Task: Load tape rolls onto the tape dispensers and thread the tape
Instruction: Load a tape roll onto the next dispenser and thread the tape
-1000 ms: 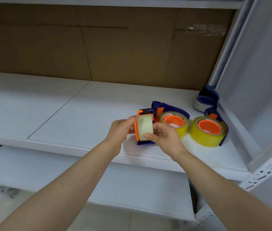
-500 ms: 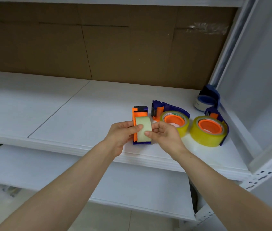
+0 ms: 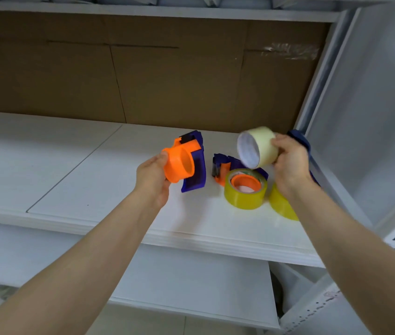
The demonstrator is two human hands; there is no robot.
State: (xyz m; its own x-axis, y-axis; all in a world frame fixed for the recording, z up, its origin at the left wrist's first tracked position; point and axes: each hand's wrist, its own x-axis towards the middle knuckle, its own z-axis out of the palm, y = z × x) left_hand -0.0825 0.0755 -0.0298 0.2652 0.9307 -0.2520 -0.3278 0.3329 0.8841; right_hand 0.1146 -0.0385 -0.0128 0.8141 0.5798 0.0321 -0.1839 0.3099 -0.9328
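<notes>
So my left hand (image 3: 151, 180) has its fingers wrapped around the empty dispenser (image 3: 186, 163), orange hub bare and facing me, lifted clear of the white shelf (image 3: 75, 170). Right of that, a loaded dispenser (image 3: 242, 184) with a yellow roll sits on the shelf. Above it my right hand (image 3: 288, 160) is closed on the pale tape roll (image 3: 257, 147), held up well apart from the hub. Another yellow roll (image 3: 281, 205) peeks out behind my right wrist.

Right wrist (image 3: 290, 182) covered most of the second yellow tape roll (image 3: 281, 204) and the blue dispenser (image 3: 300, 141) behind it. Pale tape roll (image 3: 257, 147) was motion-blurred. Both forearms ran off the bottom edge.
</notes>
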